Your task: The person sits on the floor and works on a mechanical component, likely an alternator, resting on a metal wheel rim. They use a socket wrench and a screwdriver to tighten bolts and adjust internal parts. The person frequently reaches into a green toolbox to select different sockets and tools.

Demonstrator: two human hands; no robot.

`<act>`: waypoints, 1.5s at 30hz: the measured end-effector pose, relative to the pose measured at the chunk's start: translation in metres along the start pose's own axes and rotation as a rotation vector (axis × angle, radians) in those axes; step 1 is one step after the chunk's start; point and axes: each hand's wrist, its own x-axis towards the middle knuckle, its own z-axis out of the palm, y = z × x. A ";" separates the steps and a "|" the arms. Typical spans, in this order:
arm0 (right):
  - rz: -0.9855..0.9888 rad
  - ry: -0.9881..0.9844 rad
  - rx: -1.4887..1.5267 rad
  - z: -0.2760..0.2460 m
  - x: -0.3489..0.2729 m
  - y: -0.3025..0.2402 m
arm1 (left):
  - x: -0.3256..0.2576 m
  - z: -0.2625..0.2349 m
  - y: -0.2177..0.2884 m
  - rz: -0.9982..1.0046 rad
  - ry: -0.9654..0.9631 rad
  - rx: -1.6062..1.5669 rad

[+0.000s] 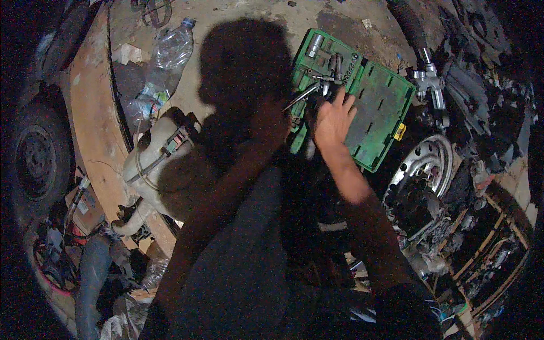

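Observation:
A green tool case (387,113) lies opened out on the ground. Its left half holds sockets and other metal tools, with a larger socket (315,45) at the top corner. My right hand (333,122) reaches over that half, its visible fingers stretched out and apart near a shiny metal tool (325,86); the thumb side is in shadow. My left hand (275,116) is at the case's left edge, deep in shadow, its fingers hard to make out. A thin shiny bar (302,96) slants from beside it toward the metal tool; whether the left hand grips it is unclear.
Right of the case are a chrome metal fitting (430,85) and a wheel rim (439,161). To the left lie a crushed plastic bottle (174,44), a whitish plastic tank (153,147), a long wooden board (93,113) and a wheel (38,150). Dark shadow covers the middle.

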 end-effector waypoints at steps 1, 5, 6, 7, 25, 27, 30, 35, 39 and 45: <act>0.005 0.087 0.021 0.017 0.006 0.006 | 0.001 0.001 -0.003 0.016 0.037 -0.010; -0.104 -0.023 0.073 0.000 0.021 0.016 | 0.011 -0.014 -0.007 -0.122 -0.139 -0.159; -0.108 -0.051 0.110 -0.010 0.022 0.014 | 0.009 -0.013 -0.011 -0.097 -0.091 -0.143; -0.111 -0.080 0.147 -0.015 0.021 0.013 | 0.006 -0.013 -0.014 -0.072 -0.043 -0.127; 0.447 0.153 1.179 0.009 -0.075 0.040 | -0.025 -0.021 0.029 0.200 -0.194 -0.138; 0.469 0.012 1.039 0.002 -0.081 0.026 | -0.027 -0.022 0.031 0.206 -0.120 -0.150; 0.389 -0.243 0.887 -0.026 -0.073 0.001 | -0.032 -0.009 0.016 0.227 -0.084 -0.197; 0.296 -0.277 0.733 -0.022 -0.071 -0.009 | -0.027 -0.005 0.010 0.133 -0.257 -0.454; 0.266 -0.190 0.895 -0.005 -0.072 -0.003 | -0.033 -0.005 0.012 0.263 -0.088 -0.381; 0.453 -0.202 1.440 -0.017 -0.075 0.008 | -0.036 0.001 0.009 -0.021 -0.191 -0.633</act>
